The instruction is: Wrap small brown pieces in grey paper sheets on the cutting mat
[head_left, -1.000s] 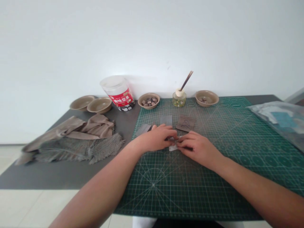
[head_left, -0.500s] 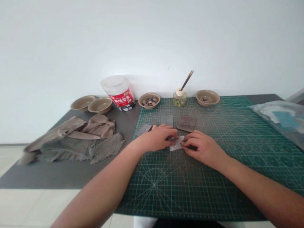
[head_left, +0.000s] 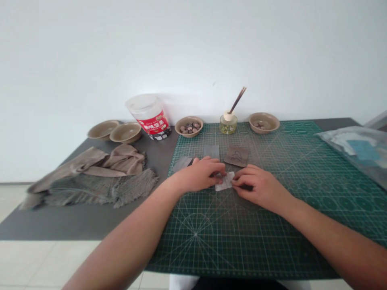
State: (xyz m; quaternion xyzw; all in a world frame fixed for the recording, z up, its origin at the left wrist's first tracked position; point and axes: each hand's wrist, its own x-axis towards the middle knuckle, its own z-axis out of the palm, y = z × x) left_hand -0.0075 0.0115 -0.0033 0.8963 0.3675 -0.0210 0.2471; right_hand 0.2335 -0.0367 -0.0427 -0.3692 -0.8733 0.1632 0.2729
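Note:
A small crumpled whitish-grey piece (head_left: 224,183), paper or cloth, lies on the green cutting mat (head_left: 242,249) between my hands. My left hand (head_left: 204,174) is closed at its left edge, fingers curled. The right side is pinched between the fingertips of my right hand (head_left: 261,185). Just behind them rests a brown square (head_left: 237,156) with handwritten marks that look like a number. A grey square (head_left: 211,151) lies behind my left hand, and another grey piece (head_left: 182,163) is partly hidden by it.
Along the wall stand a bowl of small stones (head_left: 189,127), a reed diffuser (head_left: 228,123), another bowl (head_left: 264,123) with a few stones, and a red-labelled plastic jar (head_left: 154,121). Two bowls (head_left: 125,133) and rumpled cloths (head_left: 102,181) sit left. A plastic bag (head_left: 359,149) lies right.
The view has shifted very slightly. Both hands stay at the pale piece, with the right fingertips a touch further right and a little more of the piece showing.

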